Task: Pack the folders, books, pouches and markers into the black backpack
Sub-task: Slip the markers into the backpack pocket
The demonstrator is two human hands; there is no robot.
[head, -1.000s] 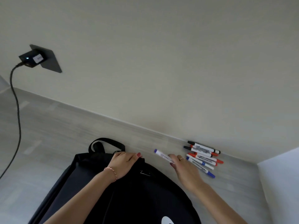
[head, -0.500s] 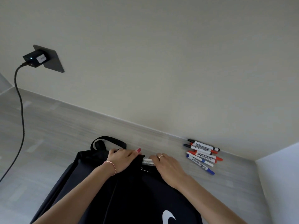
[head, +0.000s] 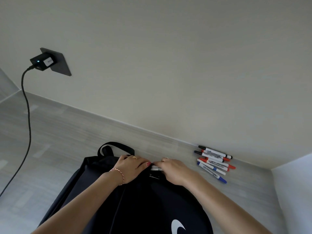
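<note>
The black backpack (head: 143,205) lies on the grey floor, top handle toward the wall. My left hand (head: 131,168) grips the fabric at the backpack's top opening. My right hand (head: 173,169) holds a white marker (head: 156,168) at that opening; only a short piece of its barrel shows between my two hands. A pile of several markers (head: 213,162) with black, red and blue caps lies on the floor by the wall, to the right of my right hand. No folders, books or pouches are in view.
A black charger (head: 43,61) sits in a wall socket at upper left, its cable (head: 27,132) trailing down across the floor. A white panel (head: 297,191) stands at the right edge. The wall runs close behind the backpack.
My right hand carried one marker from beside the pile leftward to the backpack's opening, where it now sits mostly hidden. My left hand stayed on the backpack's top.
</note>
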